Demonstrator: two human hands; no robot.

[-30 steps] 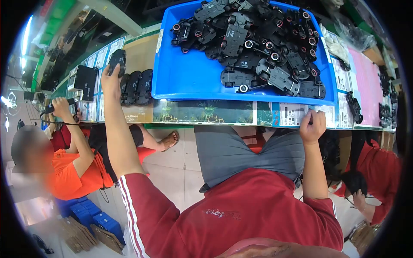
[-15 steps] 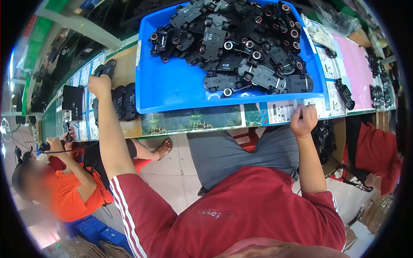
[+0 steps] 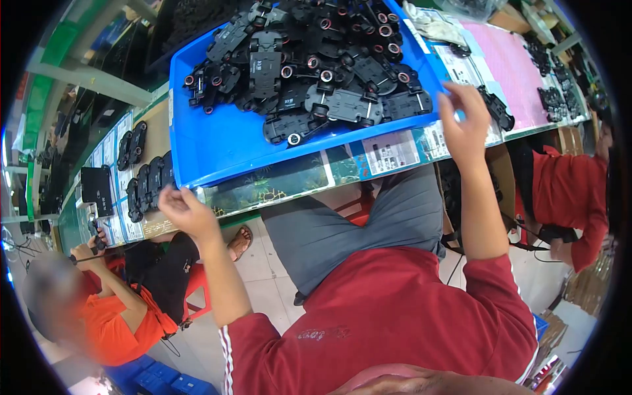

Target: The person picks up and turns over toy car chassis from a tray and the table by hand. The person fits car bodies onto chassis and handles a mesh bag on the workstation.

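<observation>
A blue tray [image 3: 217, 161] on the bench holds a heap of black toy car chassis [image 3: 266, 69], many with wheels fitted. My left hand [image 3: 189, 212] is at the tray's front left corner, fingers loosely bent and holding nothing that I can see. Just beyond it, a row of chassis [image 3: 153, 181] lies left of the tray. Farther back lies a pair of chassis [image 3: 131, 146]. By the tray's right end, my right hand [image 3: 466, 125] is raised with thumb and fingers apart; whether it touches the rim is unclear. A single chassis [image 3: 498, 110] lies to its right.
Printed sheets [image 3: 392, 151] lie along the bench. A pink mat [image 3: 503, 62] and more black parts [image 3: 559, 102] are at the right. A black box [image 3: 96, 191] stands at the left. A co-worker in orange [image 3: 125, 326] sits left, another person in red [image 3: 569, 194] right.
My left hand has let go of the chassis at the left and come back to the tray's corner. My right hand has risen to the tray's right end and opened. The view has shifted.
</observation>
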